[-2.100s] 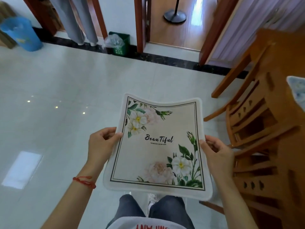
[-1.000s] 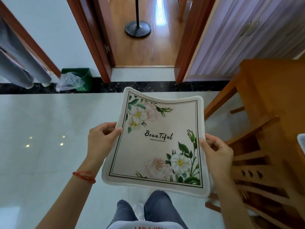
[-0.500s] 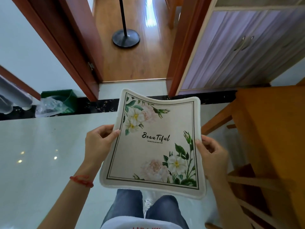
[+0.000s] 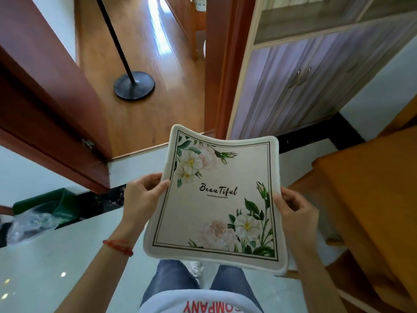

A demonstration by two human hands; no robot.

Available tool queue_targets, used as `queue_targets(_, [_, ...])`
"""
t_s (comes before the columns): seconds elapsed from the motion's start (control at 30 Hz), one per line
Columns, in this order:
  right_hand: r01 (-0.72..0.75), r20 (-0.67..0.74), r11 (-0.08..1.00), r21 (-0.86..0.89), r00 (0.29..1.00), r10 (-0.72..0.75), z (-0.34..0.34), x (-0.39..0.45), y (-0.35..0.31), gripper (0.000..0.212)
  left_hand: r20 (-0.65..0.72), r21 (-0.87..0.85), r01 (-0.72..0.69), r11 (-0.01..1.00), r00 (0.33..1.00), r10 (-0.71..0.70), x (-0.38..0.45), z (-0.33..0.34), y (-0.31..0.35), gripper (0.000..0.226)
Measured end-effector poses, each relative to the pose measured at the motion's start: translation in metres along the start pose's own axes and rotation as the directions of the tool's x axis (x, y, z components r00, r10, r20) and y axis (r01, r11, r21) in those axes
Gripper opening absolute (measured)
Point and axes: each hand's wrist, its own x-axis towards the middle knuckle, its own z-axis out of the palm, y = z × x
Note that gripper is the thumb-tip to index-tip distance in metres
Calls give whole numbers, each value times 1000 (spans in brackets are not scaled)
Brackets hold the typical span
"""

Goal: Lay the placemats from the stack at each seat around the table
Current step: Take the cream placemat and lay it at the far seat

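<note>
- The placemat (image 4: 216,199) is held flat in the air above the person's legs, left of the wooden table (image 4: 370,188).
- The left hand (image 4: 141,199) pinches its left edge.
- The right hand (image 4: 295,211) grips its right edge.

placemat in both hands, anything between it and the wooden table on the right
Nothing visible does. The placemat is held by the left hand and right hand over the floor, and the wooden table beside it shows bare top.
</note>
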Motion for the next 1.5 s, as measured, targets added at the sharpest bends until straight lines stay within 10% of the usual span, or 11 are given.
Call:
queue_targets(0.9, [-42, -338, 996, 75, 939, 65, -43, 241, -25, 17, 318, 152, -182, 971, 940, 126, 235, 233, 131, 22])
queue_targets(1.5, [-221, -682, 970, 102, 694, 230, -76, 345, -38, 20, 709, 95, -406, 909, 669, 225, 361, 426, 211, 11])
